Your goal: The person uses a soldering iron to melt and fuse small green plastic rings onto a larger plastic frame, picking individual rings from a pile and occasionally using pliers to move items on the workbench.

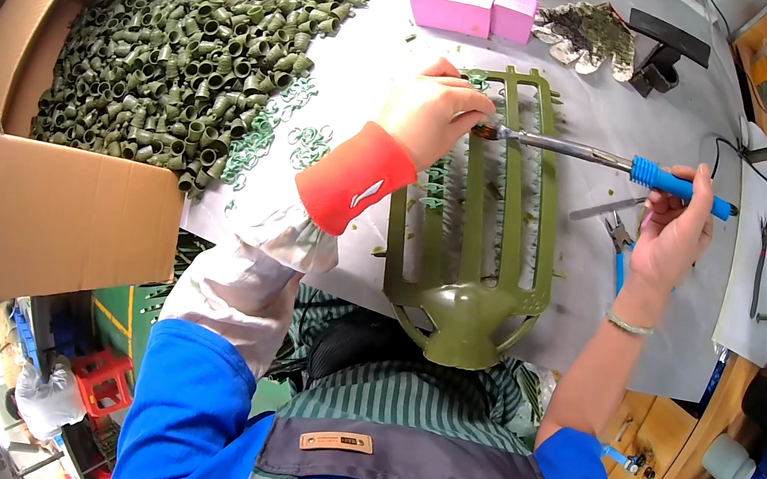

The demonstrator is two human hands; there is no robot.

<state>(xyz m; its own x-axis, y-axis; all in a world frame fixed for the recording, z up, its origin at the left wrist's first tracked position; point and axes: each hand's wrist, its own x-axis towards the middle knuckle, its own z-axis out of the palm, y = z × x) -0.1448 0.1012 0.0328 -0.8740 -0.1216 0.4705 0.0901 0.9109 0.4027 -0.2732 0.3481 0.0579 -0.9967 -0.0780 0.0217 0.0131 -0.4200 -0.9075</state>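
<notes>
An olive-green plastic frame (472,244) with long parallel bars and toothed inner edges lies on the table in front of me. My left hand (433,111), wearing a red wristband, is over its far left part, fingers pinched together; what they hold is hidden. My right hand (675,222) grips a soldering-iron-like tool (571,150) by its blue ribbed handle. Its metal shaft points left across the frame, and the brownish tip meets the left fingertips. Small green rings (435,185) sit along the frame's left slot, below my left hand.
Left stands an open cardboard box (82,220) with many olive plastic tubes (184,64) spilling out. Loose green rings (308,144) lie beside them. Pink blocks (450,9), a stained glove (590,39) and a black stand (659,62) are at the back; pliers (619,240) lie right.
</notes>
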